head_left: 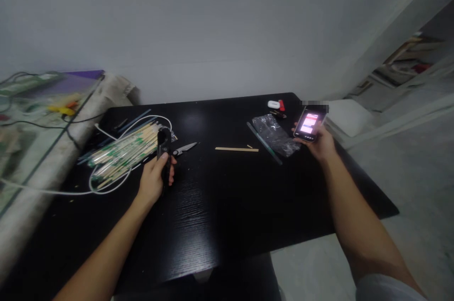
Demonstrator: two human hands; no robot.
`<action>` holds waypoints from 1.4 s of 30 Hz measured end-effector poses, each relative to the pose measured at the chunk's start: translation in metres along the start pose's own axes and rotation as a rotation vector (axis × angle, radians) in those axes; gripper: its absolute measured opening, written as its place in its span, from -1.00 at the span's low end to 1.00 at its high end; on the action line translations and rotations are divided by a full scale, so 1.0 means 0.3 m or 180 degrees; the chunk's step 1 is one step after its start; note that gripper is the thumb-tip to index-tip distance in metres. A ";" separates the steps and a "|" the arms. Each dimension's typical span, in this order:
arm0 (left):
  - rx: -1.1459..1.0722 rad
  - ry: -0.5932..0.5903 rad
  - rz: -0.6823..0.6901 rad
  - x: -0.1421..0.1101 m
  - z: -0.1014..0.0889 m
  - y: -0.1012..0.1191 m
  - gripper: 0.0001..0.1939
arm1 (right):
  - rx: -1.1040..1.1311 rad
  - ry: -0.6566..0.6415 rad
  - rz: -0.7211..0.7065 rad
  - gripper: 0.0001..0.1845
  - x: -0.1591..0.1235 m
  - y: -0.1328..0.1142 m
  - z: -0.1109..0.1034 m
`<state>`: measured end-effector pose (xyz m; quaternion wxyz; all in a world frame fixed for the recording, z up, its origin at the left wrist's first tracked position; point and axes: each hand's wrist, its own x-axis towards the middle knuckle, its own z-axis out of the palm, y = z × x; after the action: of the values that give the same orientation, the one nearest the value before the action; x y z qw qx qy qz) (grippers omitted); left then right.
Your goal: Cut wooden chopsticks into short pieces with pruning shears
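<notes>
My left hand (153, 178) is closed around the handle of a black handheld device (163, 142) with a rounded, ring-like top. Its exact kind is unclear. Just right of it, a metal blade of scissors or a knife (185, 149) lies on the black table (198, 206). At the right edge of the table my right hand (321, 142) grips a phone (308, 124), its lit screen facing me. Between the hands lie thin wooden sticks (237, 149) and a short broken piece (250, 146).
Plastic-wrapped bundles of sticks (124, 152) and a white cable (74, 193) lie at left. Near the phone are a crumpled clear bag (275, 134), a greenish strip (264, 143), a white case (273, 104) and keys (278, 114). A glass-topped surface (53, 116) adjoins the left side.
</notes>
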<state>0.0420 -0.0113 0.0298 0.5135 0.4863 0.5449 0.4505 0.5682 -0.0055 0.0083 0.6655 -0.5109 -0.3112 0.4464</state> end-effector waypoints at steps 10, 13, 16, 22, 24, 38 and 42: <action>0.0069 -0.0032 0.0034 0.000 -0.001 -0.004 -0.61 | -0.0083 0.0017 0.0007 -0.60 0.001 0.003 -0.003; 0.0090 -0.0010 0.0010 -0.001 0.001 -0.002 -0.61 | -0.0065 0.0031 -0.0003 -0.60 0.003 0.006 -0.005; 0.0098 0.0021 0.0008 -0.004 0.005 0.003 -0.60 | -0.0038 0.0030 0.0010 -0.60 0.002 0.004 -0.002; 0.0101 0.0025 0.0019 -0.004 0.007 0.009 -0.59 | -0.0030 0.0009 0.0017 -0.57 0.003 0.003 -0.005; 0.0084 0.0013 0.0023 -0.003 0.005 0.008 -0.60 | -0.0003 0.0010 0.0035 -0.61 0.007 0.006 -0.007; 0.0079 0.0026 -0.0022 -0.004 0.004 0.009 -0.61 | -0.0205 0.0020 -0.0035 -0.36 0.029 0.015 -0.013; 0.0071 0.0024 0.0014 -0.004 0.003 0.007 -0.61 | -0.0158 0.0085 -0.0025 -0.34 0.036 0.023 -0.020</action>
<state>0.0429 -0.0122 0.0321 0.5050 0.4914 0.5507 0.4475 0.5760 0.0025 -0.0003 0.6585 -0.5319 -0.3152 0.4290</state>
